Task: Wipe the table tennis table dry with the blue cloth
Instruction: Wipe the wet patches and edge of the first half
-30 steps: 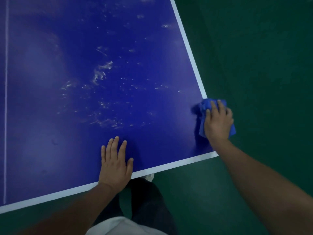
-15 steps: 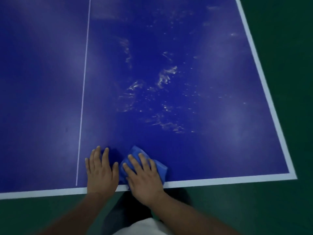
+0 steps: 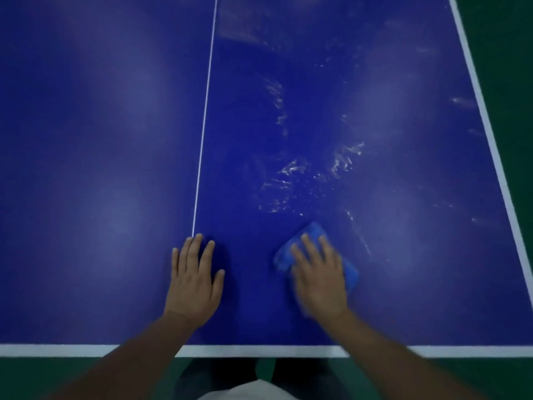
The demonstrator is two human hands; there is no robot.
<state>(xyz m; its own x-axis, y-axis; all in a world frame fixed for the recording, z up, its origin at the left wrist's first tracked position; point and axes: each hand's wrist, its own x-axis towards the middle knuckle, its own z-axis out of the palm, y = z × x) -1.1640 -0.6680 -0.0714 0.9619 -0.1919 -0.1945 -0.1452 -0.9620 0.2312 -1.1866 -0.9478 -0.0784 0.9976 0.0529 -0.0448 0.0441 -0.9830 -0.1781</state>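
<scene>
Head view: right hand (image 3: 318, 280) presses blue cloth (image 3: 314, 230) on wet table (image 3: 115, 140).

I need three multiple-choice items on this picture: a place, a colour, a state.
1. Relative to the white centre line, the blue cloth lies: A. left of it; B. right of it, under the right hand; C. across it.
2. The floor around the table tennis table is: A. red; B. green; C. grey.
3. The left hand is: A. flat on the table, empty; B. gripping the cloth; C. raised in air.
Answers: 1 B, the cloth shows beneath the right hand's fingers; 2 B, dark green borders the table; 3 A, its fingers lie straight on the surface.
</scene>
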